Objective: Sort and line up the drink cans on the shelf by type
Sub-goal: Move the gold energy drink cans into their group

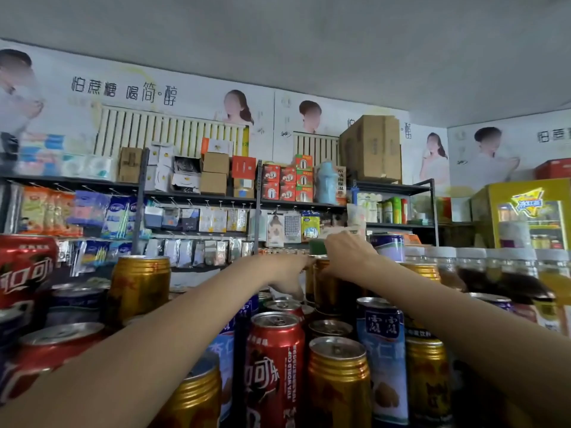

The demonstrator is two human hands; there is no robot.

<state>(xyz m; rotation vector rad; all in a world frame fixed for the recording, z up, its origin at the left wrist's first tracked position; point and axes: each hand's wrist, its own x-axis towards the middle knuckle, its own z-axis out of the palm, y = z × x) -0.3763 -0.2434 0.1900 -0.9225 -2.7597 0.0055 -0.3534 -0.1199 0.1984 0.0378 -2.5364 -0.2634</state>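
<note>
Seen from a person's head height, two bare forearms reach forward over a crowd of upright drink cans. The landmark is a tall gold can (324, 282) standing at the far middle of the group. The right hand (347, 256) lies over the top of that gold can with its fingers curled down around the rim, gripping it. The left hand (287, 273) is at the gold can's left side, fingers bent against its wall; whether it truly grips the can or only touches it cannot be told, as the fingertips are hidden.

Just nearer than the gold can stands a red cola can (275, 359) with white lettering, and to the right of that a second gold can (340, 381). A blue and white can (383, 350) stands to the right of and nearer than the gripped gold can. Well to the left of the gripped can stands another gold can (139, 285), and further left a large red cola can (24, 273) at the edge of view. Behind and right of the gripped can a blue-topped can (387, 247) stands higher up, beside a row of white-capped bottles (482, 267).

Beyond the cans, dark metal shelving (197, 196) holds hanging packets and small cartons, with a large cardboard box (370, 146) on top.
</note>
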